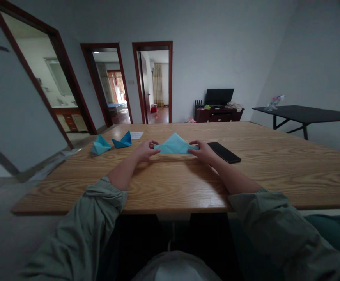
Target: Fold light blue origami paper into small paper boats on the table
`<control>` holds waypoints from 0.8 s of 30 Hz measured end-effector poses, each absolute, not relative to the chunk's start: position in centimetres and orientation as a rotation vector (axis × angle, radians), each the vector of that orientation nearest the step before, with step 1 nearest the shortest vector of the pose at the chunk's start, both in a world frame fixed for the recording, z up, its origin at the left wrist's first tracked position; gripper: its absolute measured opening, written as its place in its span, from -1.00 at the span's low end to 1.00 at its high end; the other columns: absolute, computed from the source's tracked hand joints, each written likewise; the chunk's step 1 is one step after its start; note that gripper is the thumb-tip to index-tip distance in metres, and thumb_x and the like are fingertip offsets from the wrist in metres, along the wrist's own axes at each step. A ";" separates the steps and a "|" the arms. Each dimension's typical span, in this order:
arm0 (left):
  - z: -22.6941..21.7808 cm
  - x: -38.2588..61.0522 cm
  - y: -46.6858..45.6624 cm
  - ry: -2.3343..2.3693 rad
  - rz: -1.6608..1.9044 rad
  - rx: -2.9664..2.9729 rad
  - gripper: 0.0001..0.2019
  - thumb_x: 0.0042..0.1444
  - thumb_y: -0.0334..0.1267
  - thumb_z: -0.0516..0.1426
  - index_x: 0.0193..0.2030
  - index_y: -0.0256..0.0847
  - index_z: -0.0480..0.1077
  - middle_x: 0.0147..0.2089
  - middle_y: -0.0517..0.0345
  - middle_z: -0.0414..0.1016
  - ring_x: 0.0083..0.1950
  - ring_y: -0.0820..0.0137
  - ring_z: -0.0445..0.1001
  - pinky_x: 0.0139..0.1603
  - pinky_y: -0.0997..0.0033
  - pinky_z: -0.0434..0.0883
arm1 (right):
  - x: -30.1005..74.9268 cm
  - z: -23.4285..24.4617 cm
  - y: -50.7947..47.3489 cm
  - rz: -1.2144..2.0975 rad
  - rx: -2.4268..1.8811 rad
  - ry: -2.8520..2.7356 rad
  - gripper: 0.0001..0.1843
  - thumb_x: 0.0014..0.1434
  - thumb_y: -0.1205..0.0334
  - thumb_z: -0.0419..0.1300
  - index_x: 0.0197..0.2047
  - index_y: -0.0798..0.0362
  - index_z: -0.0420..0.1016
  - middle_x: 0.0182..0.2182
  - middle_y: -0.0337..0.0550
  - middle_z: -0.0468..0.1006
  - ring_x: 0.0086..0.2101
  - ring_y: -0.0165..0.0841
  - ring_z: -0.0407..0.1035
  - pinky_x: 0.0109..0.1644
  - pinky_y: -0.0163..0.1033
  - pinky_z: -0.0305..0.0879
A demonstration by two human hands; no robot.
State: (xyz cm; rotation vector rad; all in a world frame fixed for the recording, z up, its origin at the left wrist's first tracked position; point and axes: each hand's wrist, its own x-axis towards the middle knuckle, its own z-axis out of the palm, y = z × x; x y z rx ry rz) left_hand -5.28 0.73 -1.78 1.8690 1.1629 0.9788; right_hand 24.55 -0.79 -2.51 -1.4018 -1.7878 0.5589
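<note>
Both hands' fingers (pixel 151 143) (pixel 194 143) pinch folded paper (pixel 174 144), near two paper boats (pixel 100 145) (pixel 123 141) whose insides barely show.

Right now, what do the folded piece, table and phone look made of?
Folded piece: paper, matte; crisp straight edges and a flat, pointed shape.
Table: wood or wood-look laminate, low sheen; grain lines and a soft glint near the front edge. Can't tell which.
Phone: probably glass-fronted, smooth and black; case material unclear.
</note>
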 end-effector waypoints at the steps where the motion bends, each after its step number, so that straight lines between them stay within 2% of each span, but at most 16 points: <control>1: -1.8 -5.3 0.8 1.153 0.995 1.851 -0.60 -0.13 -0.22 0.28 -0.17 -0.25 0.26 -0.50 0.28 0.36 -0.56 0.56 0.27 -0.56 0.57 0.17 | 24.5 -2.6 -0.7 0.580 -1.400 -1.767 -0.56 -0.03 0.12 0.27 -0.07 0.05 0.37 -0.45 -0.24 0.45 -0.53 -0.47 0.26 -0.49 -0.39 0.15; 6: -2.2 -5.4 1.4 1.121 1.106 1.801 -0.54 -0.17 -0.23 0.31 -0.21 -0.21 0.15 -0.52 0.31 0.38 -0.56 0.54 0.32 -0.54 0.57 0.20 | 24.3 -2.5 -0.9 0.638 -1.350 -1.670 -0.56 -0.05 0.14 0.27 -0.10 0.03 0.28 -0.53 -0.34 0.38 -0.57 -0.48 0.23 -0.53 -0.40 0.12; 12: -2.4 -5.4 1.5 1.140 1.066 1.835 -0.62 -0.13 -0.26 0.28 -0.22 -0.23 0.20 -0.49 0.26 0.40 -0.54 0.54 0.33 -0.55 0.57 0.19 | 24.2 -2.5 -0.9 0.520 -1.416 -1.699 -0.65 -0.04 0.14 0.26 -0.19 0.05 0.30 -0.54 -0.33 0.36 -0.58 -0.51 0.17 -0.54 -0.41 0.07; 16: -2.3 -5.4 1.3 1.145 1.044 1.860 -0.62 -0.12 -0.29 0.25 -0.17 -0.22 0.21 -0.51 0.28 0.39 -0.54 0.52 0.34 -0.54 0.57 0.20 | 24.3 -2.5 -0.9 0.505 -1.415 -1.724 -0.65 -0.03 0.13 0.25 -0.18 0.05 0.30 -0.54 -0.33 0.34 -0.59 -0.51 0.16 -0.55 -0.41 0.06; 20: -2.3 -5.4 1.4 1.133 1.167 1.873 -0.57 -0.10 -0.25 0.24 -0.11 -0.18 0.15 -0.54 0.35 0.35 -0.54 0.51 0.36 -0.54 0.59 0.19 | 24.2 -2.5 -0.9 0.527 -1.357 -1.660 -0.61 -0.03 0.11 0.23 -0.14 0.02 0.25 -0.58 -0.39 0.28 -0.62 -0.51 0.10 -0.59 -0.41 0.01; 24: -2.0 -5.3 1.5 1.136 1.293 1.861 -0.63 -0.06 -0.20 0.21 -0.15 -0.16 0.14 -0.51 0.35 0.36 -0.53 0.52 0.38 -0.52 0.60 0.21 | 24.3 -2.6 -0.6 0.572 -1.272 -1.570 -0.56 -0.04 0.09 0.22 -0.10 -0.01 0.19 -0.56 -0.38 0.31 -0.61 -0.50 0.14 -0.58 -0.41 0.02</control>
